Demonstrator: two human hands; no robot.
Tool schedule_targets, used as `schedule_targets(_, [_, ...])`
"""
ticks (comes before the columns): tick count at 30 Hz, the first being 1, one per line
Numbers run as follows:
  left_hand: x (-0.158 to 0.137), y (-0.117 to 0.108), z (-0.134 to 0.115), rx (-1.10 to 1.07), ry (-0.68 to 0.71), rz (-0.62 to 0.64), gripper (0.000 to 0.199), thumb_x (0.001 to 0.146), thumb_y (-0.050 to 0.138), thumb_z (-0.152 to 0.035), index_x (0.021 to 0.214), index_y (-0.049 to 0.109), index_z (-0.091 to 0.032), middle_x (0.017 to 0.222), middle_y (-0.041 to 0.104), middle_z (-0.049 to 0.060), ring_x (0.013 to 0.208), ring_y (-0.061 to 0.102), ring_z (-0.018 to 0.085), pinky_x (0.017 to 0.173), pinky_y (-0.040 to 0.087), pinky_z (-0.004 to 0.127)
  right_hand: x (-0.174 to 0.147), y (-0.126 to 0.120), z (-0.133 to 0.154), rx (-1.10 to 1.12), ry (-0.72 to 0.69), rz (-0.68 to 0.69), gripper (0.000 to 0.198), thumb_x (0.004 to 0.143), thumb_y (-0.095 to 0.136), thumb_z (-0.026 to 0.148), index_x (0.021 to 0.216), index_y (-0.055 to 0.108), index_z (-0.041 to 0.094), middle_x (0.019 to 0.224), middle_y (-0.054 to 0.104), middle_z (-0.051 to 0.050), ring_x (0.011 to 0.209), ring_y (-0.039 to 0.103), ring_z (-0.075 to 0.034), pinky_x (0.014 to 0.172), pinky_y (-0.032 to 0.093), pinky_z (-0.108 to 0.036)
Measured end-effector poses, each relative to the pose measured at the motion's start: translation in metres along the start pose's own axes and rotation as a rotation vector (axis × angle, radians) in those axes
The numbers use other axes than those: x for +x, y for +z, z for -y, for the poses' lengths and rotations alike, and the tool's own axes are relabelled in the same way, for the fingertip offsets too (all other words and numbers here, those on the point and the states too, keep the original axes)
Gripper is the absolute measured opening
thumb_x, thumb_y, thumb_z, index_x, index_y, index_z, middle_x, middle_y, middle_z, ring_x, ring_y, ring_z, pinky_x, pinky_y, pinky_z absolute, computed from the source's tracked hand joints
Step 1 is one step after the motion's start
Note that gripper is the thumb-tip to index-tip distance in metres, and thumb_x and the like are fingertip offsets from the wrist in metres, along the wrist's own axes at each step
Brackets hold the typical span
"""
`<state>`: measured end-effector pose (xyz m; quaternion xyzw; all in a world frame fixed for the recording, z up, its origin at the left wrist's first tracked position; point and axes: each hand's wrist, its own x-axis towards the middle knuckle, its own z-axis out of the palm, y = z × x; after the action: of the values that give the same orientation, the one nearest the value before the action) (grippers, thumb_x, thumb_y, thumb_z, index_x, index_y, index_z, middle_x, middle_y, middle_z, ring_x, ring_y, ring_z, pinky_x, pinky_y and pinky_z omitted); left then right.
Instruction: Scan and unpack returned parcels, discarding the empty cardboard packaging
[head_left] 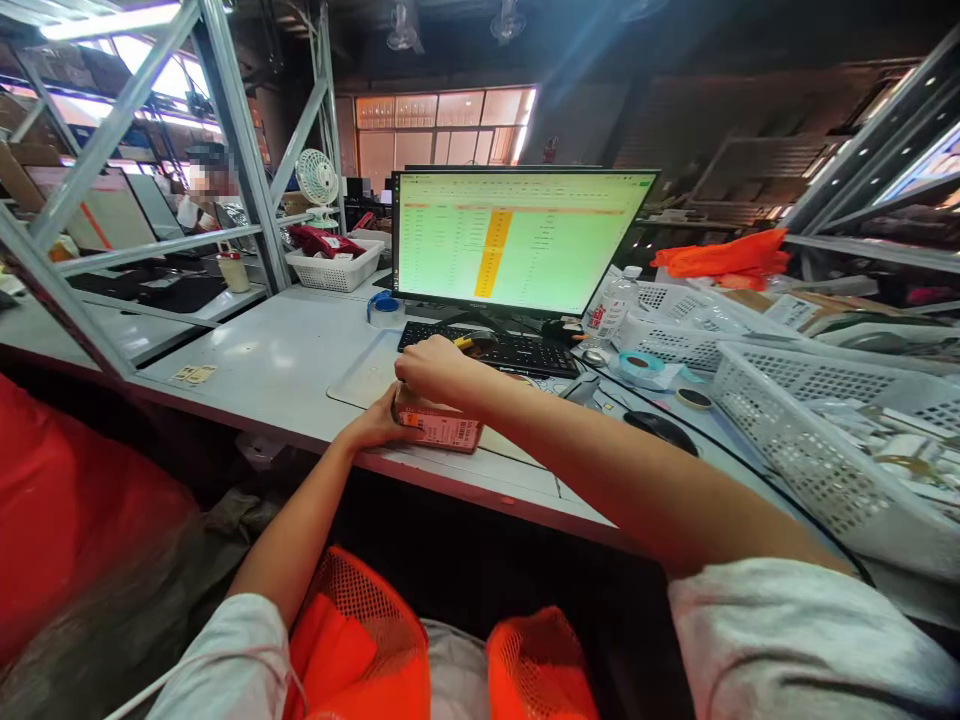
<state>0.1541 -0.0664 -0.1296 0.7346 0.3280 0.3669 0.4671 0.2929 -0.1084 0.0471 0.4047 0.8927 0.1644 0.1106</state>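
A small brown cardboard box [439, 424] with a printed label on its near side rests close to the desk's front edge. My left hand [379, 420] grips its left end, fingers closed around the corner. Over the box's top left, my right hand [429, 362] is closed in a fist. A yellow-and-black tool [471, 344] sticks out from the far side of that fist; its working end is hidden. Behind my hands are a black keyboard [525, 352] and a monitor [517, 240] showing a table with an orange column.
White baskets [832, 440] filled with small items line the right side. Near them are a mouse [661, 430], tape rolls [640, 366] and a plastic bottle [615, 305]. Another basket [337, 265] and metal shelf posts [240, 150] stand left. Farther left, a person [210, 190] is partly visible.
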Motion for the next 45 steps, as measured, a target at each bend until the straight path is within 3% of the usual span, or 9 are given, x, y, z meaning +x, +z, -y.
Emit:
schedule_targets(8, [-0.005,0.001,-0.007,-0.001,-0.038,-0.015,0.104,0.061,0.093,-0.035,0.148,0.041,-0.016,0.134,0.063,0.011,0.124,0.059,0.031,0.109,0.047,0.042,-0.024,0.01,-0.015,0.038,0.09,0.077,0.027,0.095,0.056,0.016,0.112,0.076,0.014,0.1,0.075,-0.017,0.102,0.07,-0.029,0.082,0.046,-0.034])
schedule_targets(16, [-0.004,0.001,0.002,-0.128,0.006,0.045,0.108,0.063,0.093,-0.039,0.152,0.035,-0.018,0.141,0.059,0.014,0.131,0.056,0.03,0.116,0.042,0.046,-0.102,0.026,-0.051,-0.036,0.304,0.26,0.032,0.089,0.053,0.001,0.105,0.077,0.016,0.101,0.075,-0.017,0.094,0.072,-0.031,0.074,0.045,-0.035])
schedule_targets(18, [-0.007,0.001,-0.001,-0.08,0.035,0.004,0.115,0.063,0.092,-0.041,0.156,0.028,-0.019,0.148,0.052,0.016,0.138,0.05,0.032,0.119,0.038,0.047,-0.123,0.047,-0.062,-0.023,0.39,0.309,0.035,0.09,0.051,0.002,0.107,0.077,0.017,0.102,0.075,-0.016,0.095,0.072,-0.03,0.073,0.045,-0.034])
schedule_targets(22, [-0.017,0.015,-0.026,0.298,0.278,-0.308,0.103,0.076,0.083,-0.048,0.158,0.028,-0.02,0.16,0.035,0.016,0.152,0.029,0.033,0.126,0.023,0.05,-0.151,0.112,-0.073,0.216,0.542,0.216,0.034,0.097,0.048,0.016,0.122,0.071,0.016,0.113,0.072,-0.015,0.1,0.069,-0.026,0.079,0.046,-0.031])
schedule_targets(28, [-0.016,0.06,-0.048,0.808,0.49,-0.473,0.055,0.09,0.071,-0.045,0.139,0.057,-0.022,0.144,0.058,0.011,0.144,0.04,0.034,0.121,0.027,0.051,-0.144,0.184,-0.075,0.403,0.558,-0.01,0.035,0.097,0.051,0.023,0.122,0.07,0.009,0.124,0.066,-0.02,0.113,0.063,-0.028,0.096,0.046,-0.034])
schedule_targets(32, [-0.007,0.068,-0.037,0.84,0.559,-0.588,0.036,0.09,0.073,-0.042,0.119,0.067,-0.021,0.13,0.067,0.01,0.135,0.048,0.032,0.113,0.036,0.048,-0.108,0.172,-0.079,0.604,0.577,-0.316,0.033,0.095,0.052,0.019,0.12,0.072,0.012,0.128,0.066,-0.017,0.118,0.062,-0.027,0.103,0.045,-0.039])
schedule_targets(35, [-0.005,0.065,-0.035,0.849,0.596,-0.608,0.03,0.09,0.074,-0.04,0.111,0.068,-0.021,0.125,0.069,0.009,0.132,0.051,0.032,0.109,0.039,0.047,-0.078,0.15,-0.077,0.868,0.425,-0.49,0.034,0.097,0.055,0.029,0.125,0.07,0.016,0.123,0.069,-0.013,0.111,0.065,-0.024,0.096,0.05,-0.036])
schedule_targets(40, [-0.006,0.063,-0.038,0.883,0.561,-0.611,0.027,0.089,0.075,-0.038,0.11,0.069,-0.021,0.127,0.067,0.01,0.134,0.048,0.033,0.11,0.038,0.05,-0.051,0.128,-0.071,0.901,0.201,-0.364,0.039,0.09,0.07,0.037,0.123,0.071,0.017,0.119,0.07,-0.012,0.108,0.064,-0.025,0.096,0.048,-0.035])
schedule_targets(45, [-0.008,0.066,-0.041,0.904,0.53,-0.574,0.028,0.091,0.073,-0.039,0.111,0.069,-0.021,0.132,0.064,0.011,0.137,0.044,0.033,0.115,0.035,0.051,-0.045,0.124,-0.079,0.808,0.261,-0.431,0.03,0.095,0.061,0.041,0.084,0.075,0.017,0.086,0.067,-0.009,0.08,0.057,-0.019,0.077,0.042,-0.03])
